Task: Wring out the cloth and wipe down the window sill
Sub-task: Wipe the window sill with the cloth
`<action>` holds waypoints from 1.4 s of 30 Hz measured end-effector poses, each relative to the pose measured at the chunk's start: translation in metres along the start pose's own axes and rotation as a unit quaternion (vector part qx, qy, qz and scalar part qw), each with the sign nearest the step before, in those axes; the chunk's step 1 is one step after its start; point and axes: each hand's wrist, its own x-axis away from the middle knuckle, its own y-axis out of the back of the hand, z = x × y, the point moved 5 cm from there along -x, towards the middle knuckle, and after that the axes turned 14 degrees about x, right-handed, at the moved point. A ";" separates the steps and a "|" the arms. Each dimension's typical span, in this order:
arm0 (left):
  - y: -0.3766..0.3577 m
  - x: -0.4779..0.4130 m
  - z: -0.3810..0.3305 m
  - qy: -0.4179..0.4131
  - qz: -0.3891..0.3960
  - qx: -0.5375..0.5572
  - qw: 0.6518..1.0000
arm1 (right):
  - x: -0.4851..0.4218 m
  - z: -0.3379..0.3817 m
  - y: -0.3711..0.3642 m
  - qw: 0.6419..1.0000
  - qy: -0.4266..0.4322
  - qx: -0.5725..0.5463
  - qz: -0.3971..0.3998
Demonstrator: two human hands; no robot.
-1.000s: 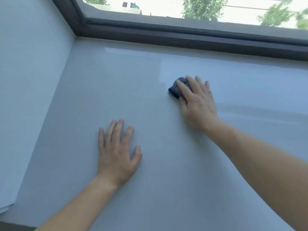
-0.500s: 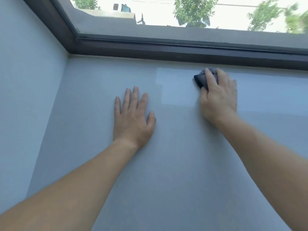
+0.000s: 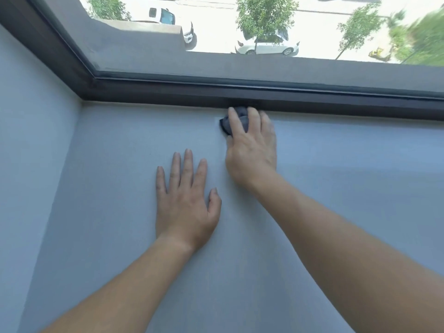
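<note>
Cloth (image 3: 236, 122), pressed under the right hand (image 3: 251, 150), now reaches the window frame (image 3: 336, 104); left hand (image 3: 186, 205) stays spread flat.

Bright daylight pours through the window (image 3: 264, 32); the street outside is overexposed, the sill (image 3: 120, 164) evenly lit, the top-right corner smeared.

Both forearms are bare from the lower frame edge up to the wrists, with no sleeve, watch or band in view. The left hand (image 3: 186, 203) and the right hand (image 3: 252, 150) wear no gloves or rings. Fingernails are short and unpainted.
</note>
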 end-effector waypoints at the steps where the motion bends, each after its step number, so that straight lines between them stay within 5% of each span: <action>1: 0.000 0.000 0.000 0.000 -0.001 0.000 1.000 | -0.001 0.006 0.001 0.999 0.042 -0.005 -0.002; 6: -0.003 -0.002 0.000 -0.003 -0.001 -0.003 1.000 | -0.007 -0.036 0.002 0.994 0.102 0.003 -0.030; 12: -0.005 -0.003 -0.001 -0.004 -0.003 -0.008 1.000 | 0.000 -0.142 0.003 0.999 -0.028 0.006 -0.042; 16: -0.004 -0.005 0.000 -0.003 -0.002 -0.003 1.000 | 0.011 -0.123 0.001 0.991 -0.122 -0.041 -0.034; 21: -0.001 -0.008 0.004 -0.002 -0.007 0.000 1.000 | 0.043 -0.105 0.002 0.990 0.143 -0.010 -0.006; 26: -0.001 -0.011 0.003 -0.006 -0.013 0.009 1.000 | 0.017 -0.155 0.002 0.992 -0.123 -0.016 -0.002; 28: -0.001 -0.012 0.003 -0.005 -0.010 0.006 1.000 | 0.038 -0.125 0.002 0.996 -0.077 -0.035 -0.009; 32: 0.001 -0.016 0.004 -0.004 -0.018 0.010 1.000 | 0.094 -0.096 0.000 0.985 0.170 -0.031 0.020; 34: 0.000 -0.018 0.004 -0.006 -0.019 0.013 1.000 | 0.076 -0.125 0.000 0.991 0.132 -0.025 0.018; 38: -0.001 -0.020 0.005 -0.006 -0.025 0.006 1.000 | 0.044 -0.159 0.005 0.996 -0.075 -0.041 -0.004; 42: 0.000 -0.019 0.005 -0.006 -0.026 0.003 1.000 | 0.114 -0.103 0.001 0.997 0.067 -0.043 -0.016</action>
